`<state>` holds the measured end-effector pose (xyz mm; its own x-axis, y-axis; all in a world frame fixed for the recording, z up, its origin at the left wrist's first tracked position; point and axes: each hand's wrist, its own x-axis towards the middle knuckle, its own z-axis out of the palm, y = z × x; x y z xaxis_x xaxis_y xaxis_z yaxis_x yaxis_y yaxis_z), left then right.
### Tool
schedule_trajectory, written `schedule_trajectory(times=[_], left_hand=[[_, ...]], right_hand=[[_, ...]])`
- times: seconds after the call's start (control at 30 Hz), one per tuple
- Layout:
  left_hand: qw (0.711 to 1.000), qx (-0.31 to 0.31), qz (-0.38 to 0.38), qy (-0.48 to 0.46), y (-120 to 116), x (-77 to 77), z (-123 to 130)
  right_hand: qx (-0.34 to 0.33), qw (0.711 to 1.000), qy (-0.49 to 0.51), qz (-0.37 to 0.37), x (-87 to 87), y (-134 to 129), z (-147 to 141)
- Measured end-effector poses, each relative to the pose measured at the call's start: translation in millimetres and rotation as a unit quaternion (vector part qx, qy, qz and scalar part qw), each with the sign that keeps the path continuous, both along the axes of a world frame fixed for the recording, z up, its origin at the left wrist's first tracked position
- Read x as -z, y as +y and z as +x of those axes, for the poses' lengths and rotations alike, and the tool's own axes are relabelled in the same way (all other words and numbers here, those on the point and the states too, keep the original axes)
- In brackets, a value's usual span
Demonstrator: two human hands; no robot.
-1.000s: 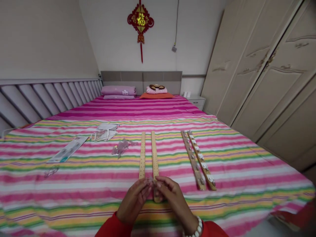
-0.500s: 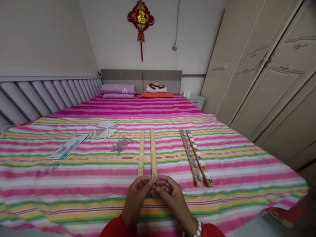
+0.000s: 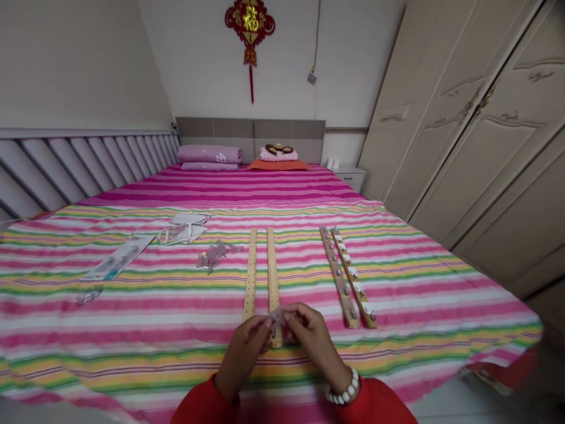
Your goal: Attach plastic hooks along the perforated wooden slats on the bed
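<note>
Near the front of the striped sheet, my left hand [image 3: 248, 344] and my right hand [image 3: 309, 333] pinch a small clear plastic packet [image 3: 276, 318] between them. Something small and metallic shows at the packet. It is held over the near end of a pale wooden strip with holes [image 3: 272, 265]. A second such strip [image 3: 251, 271] lies to its left, its near end by my left fingers. Further left is a pile of small clear packets [image 3: 216, 254].
On the right lie two strips, one with metal pieces [image 3: 339, 274], one with white round pieces [image 3: 353, 272]. At left are a blister pack [image 3: 119, 258], white packaging [image 3: 183, 228] and a wire-like bundle [image 3: 89, 295]. Folded bedding [image 3: 209, 154] sits by the headboard [image 3: 229, 126].
My hands have moved slightly apart, with the packet still between them. The near end of the right wooden strip now shows below the packet. The whole view has shifted a little.
</note>
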<state>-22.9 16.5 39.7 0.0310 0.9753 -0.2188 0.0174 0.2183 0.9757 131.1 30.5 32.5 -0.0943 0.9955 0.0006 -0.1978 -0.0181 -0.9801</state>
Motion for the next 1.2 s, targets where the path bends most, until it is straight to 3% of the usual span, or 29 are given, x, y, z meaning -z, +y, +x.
schedule_trajectory(times=[0.1,0.17,0.37,0.47,0.6,0.77,0.97,1.2], left_hand=[[0.992,-0.014,0.100,0.069,4.0,-1.9,-3.8],[0.990,-0.011,0.120,0.075,8.2,-1.0,-4.7],[0.999,-0.021,0.022,-0.022,21.3,8.4,1.8],[0.998,-0.038,0.039,-0.023,29.9,12.3,4.6],[0.993,-0.046,0.099,0.045,47.8,18.1,3.5],[0.992,-0.038,0.091,0.079,64.3,28.3,1.1],[0.973,-0.002,0.111,0.201,59.4,33.7,0.2],[0.937,0.022,0.084,0.340,51.7,22.4,2.7]], right_hand=[[-0.011,1.000,-0.019,0.013,-0.9,6.9,3.0],[-0.016,1.000,-0.015,0.007,1.1,12.6,3.1],[0.023,0.997,0.054,-0.041,11.8,30.6,-3.0],[0.047,0.995,0.072,-0.053,13.8,38.0,-7.1],[0.066,0.994,0.065,-0.064,15.6,52.3,-12.0],[0.070,0.993,0.080,-0.061,27.1,72.5,-15.7],[0.077,0.994,0.048,-0.053,43.6,76.5,-15.6],[0.080,0.996,0.024,-0.039,53.6,76.5,-17.7]])
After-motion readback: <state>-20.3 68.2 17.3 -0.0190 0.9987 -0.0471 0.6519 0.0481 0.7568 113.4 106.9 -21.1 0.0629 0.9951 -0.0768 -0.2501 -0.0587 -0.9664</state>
